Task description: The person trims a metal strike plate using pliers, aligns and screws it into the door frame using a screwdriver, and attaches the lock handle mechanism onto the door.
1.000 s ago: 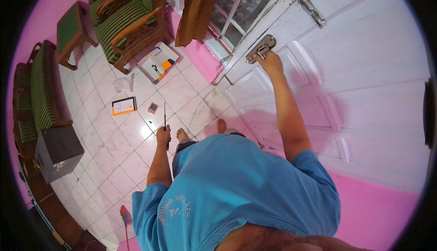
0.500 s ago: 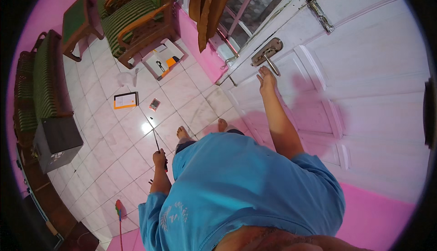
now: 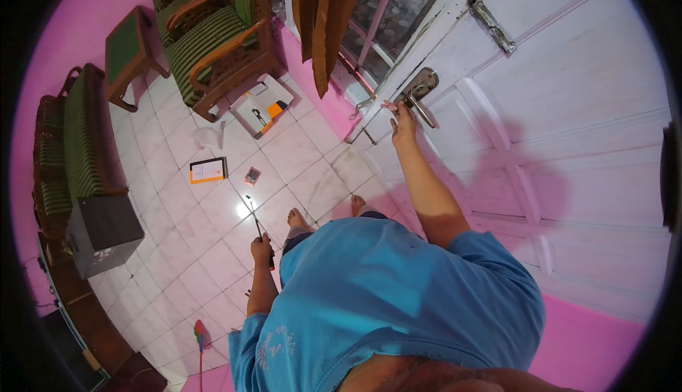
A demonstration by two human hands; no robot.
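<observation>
A long thin-shafted screwdriver [image 3: 256, 218] is gripped in my left hand [image 3: 262, 250], closed round it low on the left. Its shaft points away over the floor, and a bit of red and black handle shows behind the hand. My right hand [image 3: 403, 123] is raised to the white door [image 3: 597, 93]. Its fingers are drawn together at the near-left end of the metal lock plate [image 3: 424, 83], beside the door handle [image 3: 422, 113]. What the fingertips pinch, if anything, is too small to make out.
A metal bolt [image 3: 490, 24] is fixed farther up the door. On the tiled floor lie an open box [image 3: 267, 100], an orange-and-white carton [image 3: 207, 171], a small packet [image 3: 251, 176] and clear plastic [image 3: 209, 136]. Green-striped chairs [image 3: 213, 44], a bench [image 3: 92, 136] and a dark box [image 3: 106, 228] stand left.
My right hand has moved up from beside the handle to the end of the lock plate, its fingers drawing together. The left hand still holds the screwdriver; the whole view has shifted slightly.
</observation>
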